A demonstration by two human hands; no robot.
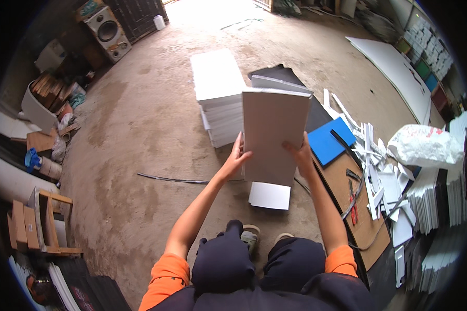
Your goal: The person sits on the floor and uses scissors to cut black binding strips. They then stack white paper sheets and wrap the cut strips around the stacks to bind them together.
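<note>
— Biggest first?
— Concrete floor (140, 119), bare and stained, spreading to a bright doorway at the top. Along the right, a long white sheet (394, 72) lying flat, then stacks of white boards (441, 202) standing on edge.
— And in the middle?
— Tall pile of white panels (218, 93) on the floor, with a dark sheet (275, 72) just beside it. Right of that, a brown board (363, 217) carrying a blue square panel (329, 140), a scatter of white offcut strips (376, 171) and red-handled pliers (353, 207).
— The held thing?
— Bundle of grey-white panels (272, 135), upright and lifted in front of the chest, above a small white piece (270, 196) lying on the floor near two sandalled feet.
— State of the hands?
— Left hand (236, 155) clamped on the bundle's left edge, fingers wrapped round the front. Right hand (300, 153) gripping the right edge, thumb on the face. Both closed on the same bundle, low down on it.
— Smaller bits?
— Crumpled white sack (425, 145) at the right, a loudspeaker (108, 32) at the top left, a wooden frame (49, 223) at the left, a thin dark cable (176, 180) across the floor under the left forearm.
</note>
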